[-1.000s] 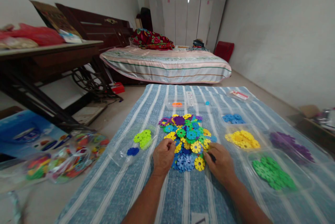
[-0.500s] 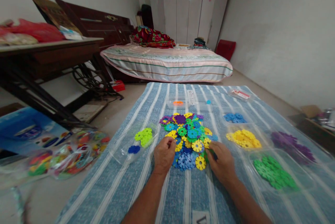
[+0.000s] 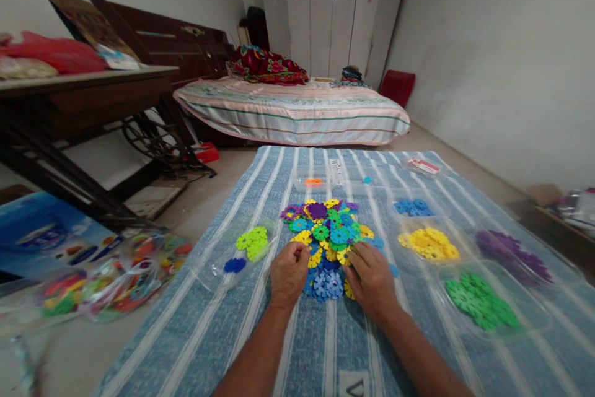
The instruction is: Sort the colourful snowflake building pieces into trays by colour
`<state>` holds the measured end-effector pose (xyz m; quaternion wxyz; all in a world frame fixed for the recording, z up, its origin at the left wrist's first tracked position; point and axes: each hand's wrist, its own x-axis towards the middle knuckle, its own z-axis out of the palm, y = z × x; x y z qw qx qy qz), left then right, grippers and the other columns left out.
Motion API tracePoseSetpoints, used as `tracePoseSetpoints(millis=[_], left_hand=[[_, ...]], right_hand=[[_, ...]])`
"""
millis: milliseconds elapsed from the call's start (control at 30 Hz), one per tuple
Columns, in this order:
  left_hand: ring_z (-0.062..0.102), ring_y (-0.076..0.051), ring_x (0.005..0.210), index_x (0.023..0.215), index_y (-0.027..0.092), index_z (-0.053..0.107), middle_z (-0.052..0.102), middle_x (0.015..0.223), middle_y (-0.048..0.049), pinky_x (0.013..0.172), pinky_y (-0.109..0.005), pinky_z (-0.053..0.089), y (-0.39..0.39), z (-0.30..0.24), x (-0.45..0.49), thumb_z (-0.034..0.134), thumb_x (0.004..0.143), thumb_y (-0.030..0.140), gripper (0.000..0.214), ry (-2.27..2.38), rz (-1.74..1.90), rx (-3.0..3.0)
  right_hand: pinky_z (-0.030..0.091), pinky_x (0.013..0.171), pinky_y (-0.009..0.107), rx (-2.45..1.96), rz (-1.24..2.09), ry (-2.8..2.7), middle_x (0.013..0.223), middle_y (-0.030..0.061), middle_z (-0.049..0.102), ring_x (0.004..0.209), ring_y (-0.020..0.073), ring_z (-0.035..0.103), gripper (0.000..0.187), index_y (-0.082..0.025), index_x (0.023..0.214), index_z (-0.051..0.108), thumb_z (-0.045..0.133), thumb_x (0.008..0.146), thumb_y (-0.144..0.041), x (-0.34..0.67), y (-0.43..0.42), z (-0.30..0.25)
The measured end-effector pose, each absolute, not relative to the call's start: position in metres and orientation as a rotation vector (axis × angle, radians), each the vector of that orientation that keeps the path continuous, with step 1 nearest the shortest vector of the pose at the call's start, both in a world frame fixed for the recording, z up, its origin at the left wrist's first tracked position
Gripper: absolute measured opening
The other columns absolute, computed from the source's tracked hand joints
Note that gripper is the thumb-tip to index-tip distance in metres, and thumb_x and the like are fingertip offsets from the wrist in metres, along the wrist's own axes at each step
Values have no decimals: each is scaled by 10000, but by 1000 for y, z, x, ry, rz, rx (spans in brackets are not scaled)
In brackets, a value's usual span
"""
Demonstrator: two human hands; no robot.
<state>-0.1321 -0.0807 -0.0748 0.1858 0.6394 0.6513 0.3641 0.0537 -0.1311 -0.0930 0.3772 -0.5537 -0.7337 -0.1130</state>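
A mixed pile of flower-shaped plastic discs [image 3: 320, 233] in yellow, blue, green and purple lies on the striped cloth before me. At its left edge is my left hand [image 3: 289, 273], with thumb and fingers pinched together; whatever they hold is hidden. My right hand [image 3: 372, 279] reaches over the right side of the pile, fingers somewhat apart and bent down, the tips at a yellow disc [image 3: 344, 256]. Light-blue discs [image 3: 328, 285] lie between the two hands. The right hand covers part of the pile's lower right.
Left of the pile, a clear tray holds lime-green discs [image 3: 253, 242] and dark-blue discs [image 3: 235, 266]. On the right, clear trays hold blue [image 3: 413, 208], yellow [image 3: 430, 243], purple [image 3: 514, 256] and green discs [image 3: 481, 304]. Farther back is a clear container with an orange piece [image 3: 313, 181].
My right hand has moved left and inward over the pile, now covering yellow discs that showed before. My left hand keeps its pinch at the pile's left edge. The view has shifted slightly.
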Motion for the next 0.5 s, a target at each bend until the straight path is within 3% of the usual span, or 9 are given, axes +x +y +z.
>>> tracePoseSetpoints(millis=[300, 500], left_hand=[[582, -106, 633, 714, 202, 603, 640, 665, 31, 611, -193, 403, -80, -75, -132, 504, 775, 295, 149, 1839, 1029, 1800], [571, -102, 589, 698, 201, 601, 631, 637, 33, 601, -197, 398, -81, -72, -131, 505, 766, 308, 160, 1854, 1023, 1775]], right_hand=[[498, 821, 411, -1279, -446, -1737, 926, 78, 664, 934, 214, 603, 136, -188, 892, 629, 516, 832, -143, 74, -136, -67], [434, 846, 458, -1620, -847, -1446, 887, 91, 674, 888, 230, 610, 86, -158, 828, 629, 554, 817, -200, 143, -136, -41]])
